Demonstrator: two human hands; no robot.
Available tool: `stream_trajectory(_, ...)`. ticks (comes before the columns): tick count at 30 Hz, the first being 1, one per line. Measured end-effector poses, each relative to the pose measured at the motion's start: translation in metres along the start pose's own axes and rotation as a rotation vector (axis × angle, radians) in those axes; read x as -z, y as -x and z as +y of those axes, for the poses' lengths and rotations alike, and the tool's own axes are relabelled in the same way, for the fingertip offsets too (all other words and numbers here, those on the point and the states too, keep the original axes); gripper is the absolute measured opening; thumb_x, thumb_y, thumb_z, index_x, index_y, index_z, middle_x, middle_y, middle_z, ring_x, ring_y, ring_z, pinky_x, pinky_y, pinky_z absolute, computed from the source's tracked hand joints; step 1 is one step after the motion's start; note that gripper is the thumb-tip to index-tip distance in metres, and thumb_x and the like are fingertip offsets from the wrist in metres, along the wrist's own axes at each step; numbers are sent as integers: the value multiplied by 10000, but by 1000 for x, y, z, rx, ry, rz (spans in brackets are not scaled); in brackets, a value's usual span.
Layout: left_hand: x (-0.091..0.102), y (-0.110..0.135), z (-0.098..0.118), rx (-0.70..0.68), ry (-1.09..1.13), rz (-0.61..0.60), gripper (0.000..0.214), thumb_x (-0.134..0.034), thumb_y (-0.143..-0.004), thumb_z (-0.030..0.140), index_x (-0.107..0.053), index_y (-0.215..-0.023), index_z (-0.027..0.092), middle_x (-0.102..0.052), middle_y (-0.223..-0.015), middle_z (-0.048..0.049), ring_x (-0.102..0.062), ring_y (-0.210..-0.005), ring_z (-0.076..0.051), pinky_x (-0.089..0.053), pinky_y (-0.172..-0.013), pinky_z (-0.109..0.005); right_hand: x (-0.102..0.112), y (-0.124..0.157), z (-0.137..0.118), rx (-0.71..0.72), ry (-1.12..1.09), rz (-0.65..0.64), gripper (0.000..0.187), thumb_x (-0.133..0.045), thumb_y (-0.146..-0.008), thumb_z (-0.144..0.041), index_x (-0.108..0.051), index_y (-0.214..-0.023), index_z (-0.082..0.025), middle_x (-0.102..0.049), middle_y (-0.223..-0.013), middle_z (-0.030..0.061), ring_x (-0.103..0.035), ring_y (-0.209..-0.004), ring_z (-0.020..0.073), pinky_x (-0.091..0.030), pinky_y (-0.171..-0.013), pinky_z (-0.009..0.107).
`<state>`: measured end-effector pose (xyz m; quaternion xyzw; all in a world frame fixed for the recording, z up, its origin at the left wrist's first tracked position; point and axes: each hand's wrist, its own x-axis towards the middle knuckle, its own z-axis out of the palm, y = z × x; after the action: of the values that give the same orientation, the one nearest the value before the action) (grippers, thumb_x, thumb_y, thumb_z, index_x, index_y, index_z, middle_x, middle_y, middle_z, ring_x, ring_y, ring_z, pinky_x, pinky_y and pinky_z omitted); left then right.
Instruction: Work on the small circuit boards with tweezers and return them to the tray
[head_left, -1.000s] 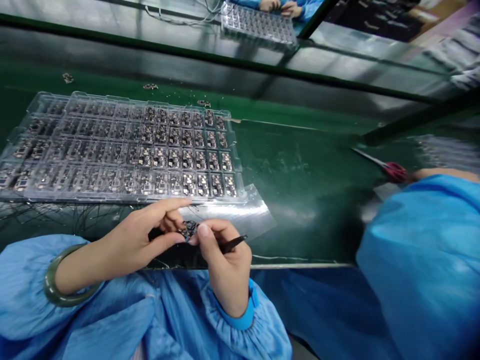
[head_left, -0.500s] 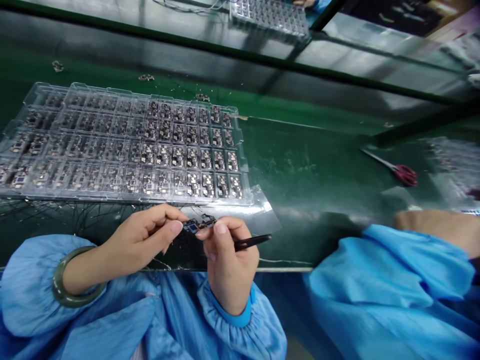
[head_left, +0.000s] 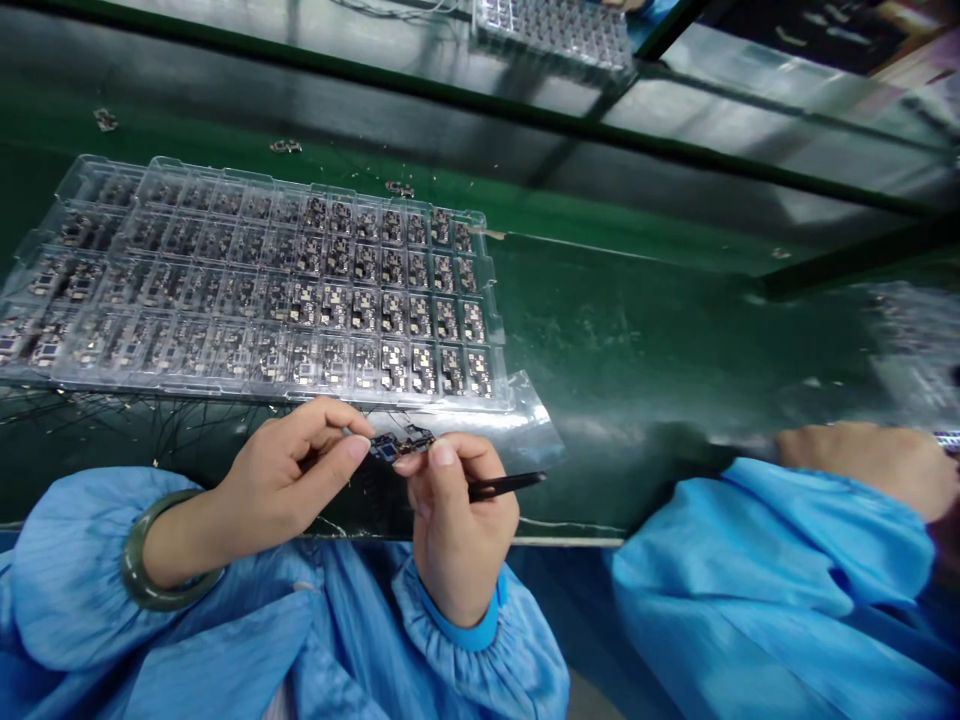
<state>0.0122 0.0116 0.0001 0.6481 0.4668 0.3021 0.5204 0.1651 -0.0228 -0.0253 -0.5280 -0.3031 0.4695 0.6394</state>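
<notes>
Both my hands meet at the near edge of the green bench, just in front of a clear plastic tray point(head_left: 45, 370) whose pockets hold several small circuit boards. My left hand point(head_left: 289, 480) pinches one small circuit board point(head_left: 397, 445) by its left end. My right hand point(head_left: 454, 520) pinches the board's right end and also grips black tweezers point(head_left: 502, 486), whose tip points right. A green bangle point(head_left: 146, 575) is on my left wrist.
A co-worker's arm in a blue sleeve point(head_left: 787, 560) reaches over the bench at the right, hand point(head_left: 862, 460) near another tray. A clear plastic sheet point(head_left: 525, 425) lies under the tray's near right corner. A further tray point(head_left: 555, 25) sits on the far shelf.
The small board turned from upright to lying flat between my fingertips. The co-worker's arm dropped lower at the right, and the red-handled scissors are no longer in view.
</notes>
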Motion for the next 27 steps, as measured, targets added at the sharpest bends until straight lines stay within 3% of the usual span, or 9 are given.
stream_trajectory(6,-3,1,-4,-145,-100,116,37,-543,-915,220,-566,-900,196,-471,-526,81,-397,-424,-58,-296,-417,-160,-2,0,1,16,1,7,152,-649,-874,-339,-639,-798,-207,-695,-637,-33,-482,-443,42,-387,-451,164)
stream_trajectory(11,-3,1,-6,-202,-126,132,25,-556,-901,173,-555,-894,197,-431,-513,99,-379,-411,-43,-277,-410,-143,-3,0,1,38,-9,10,133,-646,-879,-333,-646,-810,-219,-703,-641,-41,-518,-461,46,-427,-488,166)
stream_trajectory(19,-5,-1,-5,-46,-28,56,87,-517,-923,240,-570,-961,182,-342,-515,101,-327,-430,-56,-251,-424,-163,-1,3,0,49,17,-1,152,-642,-878,-340,-639,-794,-214,-715,-646,-17,-603,-530,94,-468,-529,209)
stream_trajectory(24,-2,-3,0,87,36,-8,179,-534,-906,335,-604,-882,172,-410,-511,75,-363,-453,-66,-281,-434,-174,-4,5,-1,33,34,-3,176,-639,-873,-359,-630,-786,-206,-719,-635,-1,-601,-513,110,-461,-512,228)
stream_trajectory(27,-2,-1,-2,105,24,22,169,-585,-875,333,-617,-828,173,-448,-502,73,-375,-456,-53,-287,-434,-168,-7,6,-4,4,24,-33,203,-633,-868,-375,-612,-769,-199,-710,-613,1,-573,-480,106,-456,-504,237)
